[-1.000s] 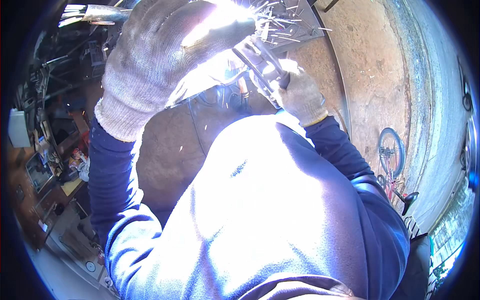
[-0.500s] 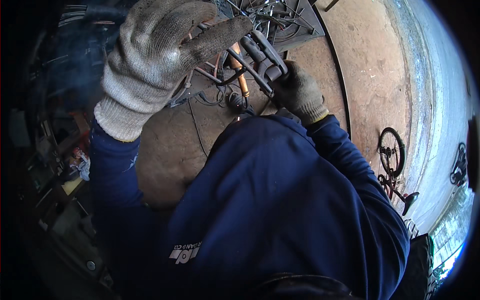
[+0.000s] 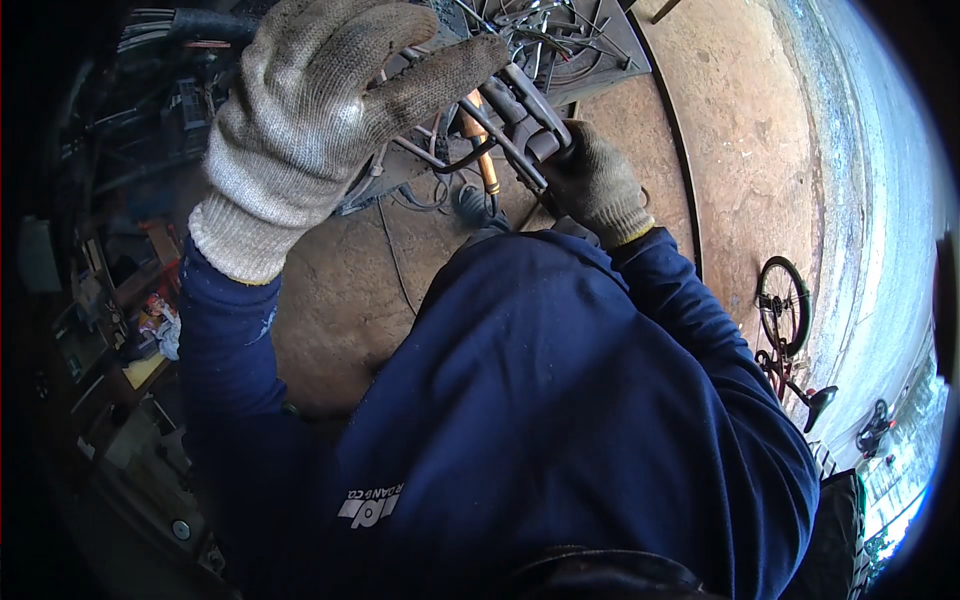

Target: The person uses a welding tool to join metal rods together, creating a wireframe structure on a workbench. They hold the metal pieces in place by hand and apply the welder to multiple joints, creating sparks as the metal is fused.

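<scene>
A gloved left hand was raised beside a bent metal frame suspended between both hands; whether anything was held by its half-curled grip could not be told. A dark fitting was clasped at right by the right hand. Hot work appeared paused, its completion unconfirmed. The glare and sparks of a second earlier were gone.
</scene>
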{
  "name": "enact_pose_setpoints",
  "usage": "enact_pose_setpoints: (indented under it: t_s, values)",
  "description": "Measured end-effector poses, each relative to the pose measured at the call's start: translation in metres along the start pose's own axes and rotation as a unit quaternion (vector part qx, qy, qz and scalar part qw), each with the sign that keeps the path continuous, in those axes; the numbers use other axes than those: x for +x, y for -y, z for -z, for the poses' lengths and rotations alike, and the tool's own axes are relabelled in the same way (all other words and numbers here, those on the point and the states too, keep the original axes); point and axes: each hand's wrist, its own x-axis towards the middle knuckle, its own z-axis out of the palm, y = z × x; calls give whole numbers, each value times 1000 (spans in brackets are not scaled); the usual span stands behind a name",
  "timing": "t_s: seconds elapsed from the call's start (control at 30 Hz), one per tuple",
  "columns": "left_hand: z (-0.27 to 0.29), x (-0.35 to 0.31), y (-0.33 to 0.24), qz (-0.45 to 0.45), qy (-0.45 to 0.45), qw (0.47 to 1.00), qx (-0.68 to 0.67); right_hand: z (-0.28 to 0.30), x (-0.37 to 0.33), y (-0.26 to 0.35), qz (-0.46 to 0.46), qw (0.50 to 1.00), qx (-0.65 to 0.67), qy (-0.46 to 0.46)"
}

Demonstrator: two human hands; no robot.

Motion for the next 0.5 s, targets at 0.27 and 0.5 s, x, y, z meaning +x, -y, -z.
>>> enact_pose_setpoints:
  t_s: [0.27,0.5]
  values:
    - [21,-15,-2,47,146,987,-44,1,4,1,90,994,-55,-28]
    - [24,-28,-2,92,230,969,4,4,1,2,85,996,-3,-9]
